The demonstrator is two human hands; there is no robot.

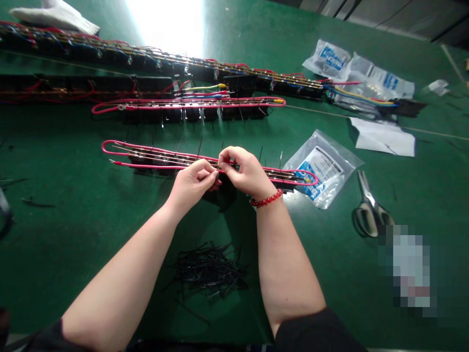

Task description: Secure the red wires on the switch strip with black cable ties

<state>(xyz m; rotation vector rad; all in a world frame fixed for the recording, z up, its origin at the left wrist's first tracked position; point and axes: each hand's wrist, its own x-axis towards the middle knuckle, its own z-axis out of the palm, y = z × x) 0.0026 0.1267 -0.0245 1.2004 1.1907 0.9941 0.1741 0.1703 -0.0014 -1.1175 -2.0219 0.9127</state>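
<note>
In the middle of the head view, a long black strip assembly (157, 159) lies on the green table, with a pink-red wire (146, 166) looped along it. Thin black cable ties (200, 145) stand up from it at intervals. My left hand (196, 183) and my right hand (244, 168) meet over its middle. Both are closed in a pinch, fingertips almost touching, at what looks like a small black cable tie around the wires; the fingers mostly hide it. A red bead bracelet (266, 199) circles my right wrist.
A pile of black cable ties (208, 269) lies between my forearms. Scissors (368, 208) and a clear plastic bag (324, 168) are to the right. Farther back run another wired strip (190, 105) and longer wired strips (146, 58). A white glove (54, 14) lies back left.
</note>
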